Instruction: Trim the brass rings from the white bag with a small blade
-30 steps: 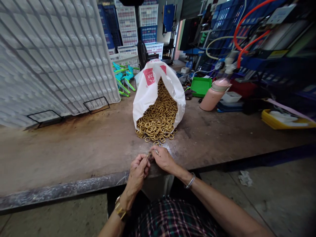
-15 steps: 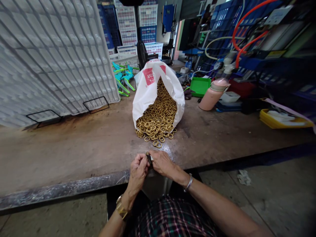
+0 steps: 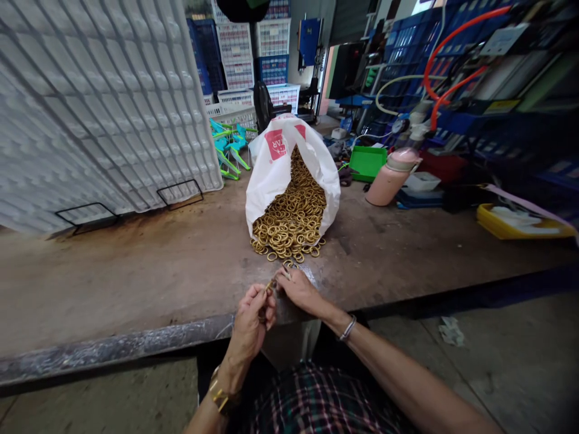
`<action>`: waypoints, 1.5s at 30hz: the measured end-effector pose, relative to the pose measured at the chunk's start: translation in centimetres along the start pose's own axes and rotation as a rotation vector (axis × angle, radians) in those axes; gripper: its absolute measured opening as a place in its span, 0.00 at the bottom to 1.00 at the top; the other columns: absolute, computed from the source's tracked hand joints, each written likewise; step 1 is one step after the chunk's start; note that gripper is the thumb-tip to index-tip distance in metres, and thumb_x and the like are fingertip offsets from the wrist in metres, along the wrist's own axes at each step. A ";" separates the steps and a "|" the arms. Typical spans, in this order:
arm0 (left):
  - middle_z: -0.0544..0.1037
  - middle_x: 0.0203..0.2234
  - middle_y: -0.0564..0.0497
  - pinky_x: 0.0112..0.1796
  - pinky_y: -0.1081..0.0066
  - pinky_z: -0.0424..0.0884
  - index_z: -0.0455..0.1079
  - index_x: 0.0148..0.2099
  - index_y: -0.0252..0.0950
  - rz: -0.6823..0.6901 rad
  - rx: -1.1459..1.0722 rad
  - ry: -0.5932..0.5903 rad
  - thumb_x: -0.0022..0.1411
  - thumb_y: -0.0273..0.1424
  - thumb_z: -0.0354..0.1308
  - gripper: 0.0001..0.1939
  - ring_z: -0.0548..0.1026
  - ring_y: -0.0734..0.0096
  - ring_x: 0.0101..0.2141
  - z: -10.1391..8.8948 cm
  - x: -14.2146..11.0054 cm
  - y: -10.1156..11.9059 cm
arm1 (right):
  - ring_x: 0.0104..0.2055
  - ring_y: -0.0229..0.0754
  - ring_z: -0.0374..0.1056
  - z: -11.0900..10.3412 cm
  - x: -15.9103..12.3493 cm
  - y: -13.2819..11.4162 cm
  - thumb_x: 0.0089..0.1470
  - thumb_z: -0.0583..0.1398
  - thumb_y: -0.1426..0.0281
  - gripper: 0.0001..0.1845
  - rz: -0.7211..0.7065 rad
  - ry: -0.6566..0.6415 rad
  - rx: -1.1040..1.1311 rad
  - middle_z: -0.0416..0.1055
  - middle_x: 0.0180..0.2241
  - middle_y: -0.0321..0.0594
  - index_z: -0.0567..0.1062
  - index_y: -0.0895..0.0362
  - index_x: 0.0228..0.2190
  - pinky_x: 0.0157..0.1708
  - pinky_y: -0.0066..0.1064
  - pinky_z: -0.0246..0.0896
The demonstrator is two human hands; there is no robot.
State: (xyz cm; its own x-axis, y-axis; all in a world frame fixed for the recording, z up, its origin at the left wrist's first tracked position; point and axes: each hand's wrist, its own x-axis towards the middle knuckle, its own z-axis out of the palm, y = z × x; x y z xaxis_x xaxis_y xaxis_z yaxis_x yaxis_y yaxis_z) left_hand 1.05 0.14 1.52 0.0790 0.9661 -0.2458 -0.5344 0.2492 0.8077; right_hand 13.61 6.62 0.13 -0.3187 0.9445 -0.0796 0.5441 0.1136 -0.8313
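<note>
My left hand (image 3: pixel 254 313) is closed in a pinch on a gold-coloured metal ring (image 3: pixel 269 285), held edge-on just above the table's front edge. My right hand (image 3: pixel 298 290) is beside it on the right, its fingers bent and drawn together near the loose rings; a small pale glint shows at the fingers, and what they hold cannot be made out. Just beyond the hands lies a white plastic sack (image 3: pixel 266 181) with red print, its mouth towards me. A heap of gold-coloured rings (image 3: pixel 289 232) spills from it onto the table.
The brown worktable (image 3: pixel 181 271) has a worn front edge. White moulded trays (image 3: pixel 113 102) stand at left in black wire holders (image 3: pixel 181 194). To the right are a green tray (image 3: pixel 367 163), a pink bottle (image 3: pixel 386 181) and a yellow tray (image 3: pixel 520 226). Teal-and-green clips (image 3: pixel 230 150) lie behind.
The hands have moved slightly apart. My right hand has shifted forward towards the loose rings. A ring now shows in my left fingertips, where a dark piece showed between both hands before.
</note>
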 end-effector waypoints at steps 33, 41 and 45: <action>0.67 0.17 0.57 0.22 0.78 0.60 0.69 0.31 0.36 0.233 0.523 0.246 0.53 0.39 0.58 0.11 0.62 0.79 0.19 -0.9 0.0 -0.6 | 0.23 0.32 0.54 0.3 -1.4 -1.7 0.53 0.51 0.68 0.12 -0.137 0.010 0.105 0.60 0.18 0.30 0.66 0.58 0.21 0.24 0.24 0.47; 0.67 0.17 0.57 0.19 0.78 0.57 0.68 0.30 0.35 0.160 0.482 0.168 0.54 0.41 0.57 0.13 0.60 0.79 0.17 -0.5 -0.4 -0.3 | 0.21 0.31 0.51 0.9 -1.4 -1.2 0.52 0.52 0.66 0.15 -0.070 -0.006 0.213 0.55 0.16 0.29 0.62 0.57 0.18 0.20 0.23 0.44; 0.67 0.19 0.58 0.15 0.81 0.52 0.63 0.34 0.36 -0.014 0.327 0.111 0.53 0.45 0.56 0.16 0.59 0.82 0.15 -0.6 -0.5 -0.4 | 0.21 0.31 0.51 0.9 -1.4 -1.1 0.51 0.52 0.68 0.13 -0.037 -0.002 0.235 0.56 0.17 0.28 0.62 0.57 0.18 0.21 0.23 0.45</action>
State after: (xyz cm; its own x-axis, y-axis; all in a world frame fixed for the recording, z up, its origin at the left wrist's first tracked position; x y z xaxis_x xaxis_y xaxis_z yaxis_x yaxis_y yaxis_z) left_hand 0.70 -0.53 0.98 -0.0170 0.9537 -0.3002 -0.2348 0.2880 0.9284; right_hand 12.70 4.88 0.68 -0.3366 0.9405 -0.0473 0.3365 0.0733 -0.9388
